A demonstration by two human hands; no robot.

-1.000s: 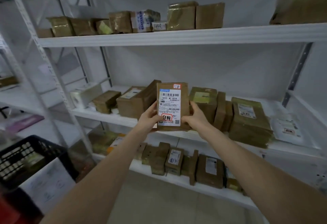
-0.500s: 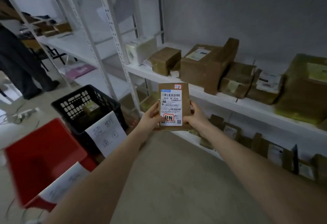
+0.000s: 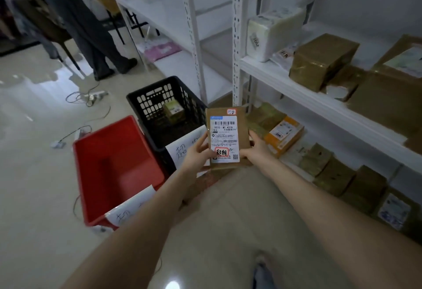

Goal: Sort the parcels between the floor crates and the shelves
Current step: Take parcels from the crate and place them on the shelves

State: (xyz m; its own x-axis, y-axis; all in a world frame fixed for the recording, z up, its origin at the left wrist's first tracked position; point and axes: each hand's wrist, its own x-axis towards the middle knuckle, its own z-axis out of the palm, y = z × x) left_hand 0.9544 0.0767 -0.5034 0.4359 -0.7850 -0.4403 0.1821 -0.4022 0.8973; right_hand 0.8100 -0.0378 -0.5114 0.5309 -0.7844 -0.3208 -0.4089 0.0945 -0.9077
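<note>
Holding a flat brown parcel (image 3: 225, 138) upright in front of them, label side up, the person stands just beside the shelves (image 3: 296, 88) and above the 2 floor crates. The left hand (image 3: 197, 153) grips the parcel's left edge, its fingers (image 3: 202, 143) curled onto the label. The right hand (image 3: 257, 149) clamps the right edge from behind and below. So the parcel is in the air, over the near corner of the black crate (image 3: 150, 106) and not yet set down anywhere. By my reckoning the sorting is at an early stage. The black crate holds 1 small box (image 3: 173, 112), and I can make out no parcel in the red crate (image 3: 109, 142) beside it, while many brown parcels crowd the 2 shelf levels on the right. A white package (image 3: 271, 33) and an orange and white box (image 3: 285, 134) sit among them. This parcel looks bound for one of the crates, each of which carries a handwritten paper sign (image 3: 185, 149) on its front. The floor (image 3: 34, 174) is pale, glossy tile with loose cables (image 3: 89, 97) trailing across it. Another person (image 3: 91, 33) stands further back by a second white rack, and the room is dim.
</note>
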